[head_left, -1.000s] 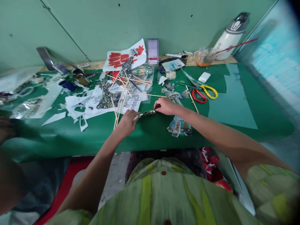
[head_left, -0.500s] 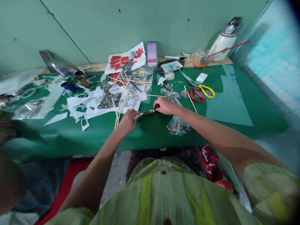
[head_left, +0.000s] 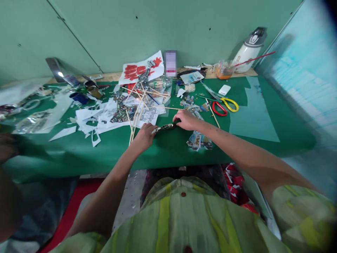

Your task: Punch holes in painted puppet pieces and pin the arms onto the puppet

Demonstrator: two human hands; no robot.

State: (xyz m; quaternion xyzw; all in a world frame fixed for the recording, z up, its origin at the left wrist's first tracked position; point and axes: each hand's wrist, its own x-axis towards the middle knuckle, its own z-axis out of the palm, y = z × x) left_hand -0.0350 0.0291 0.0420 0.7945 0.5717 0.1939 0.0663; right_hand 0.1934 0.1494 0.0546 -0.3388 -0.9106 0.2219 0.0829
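Between my two hands is a narrow strip-like piece with a black and pale pattern (head_left: 165,127), seen nearly edge-on. My left hand (head_left: 145,136) pinches its left end, with the fingers closed. At its right end my right hand (head_left: 185,119) is closed in a pinch; the fingertips partly hide that end. Just right of the piece lie printed cut-outs (head_left: 196,140) in blue and brown, partly under my right forearm. Thin wooden sticks (head_left: 134,123) lie beyond my left hand, across line-drawn paper sheets (head_left: 151,114).
Scissors with red and yellow handles (head_left: 225,106) lie right of my right hand. A white bottle (head_left: 249,52) and a plastic cup of orange stuff (head_left: 223,70) stand at the back right. Paint pots (head_left: 79,97) and paper scraps (head_left: 63,133) are on the left. Another person's hand (head_left: 7,147) is at the left edge.
The view has shifted slightly. Both hands keep their grip on the patterned piece, and its right end looks slightly more curved or turned.
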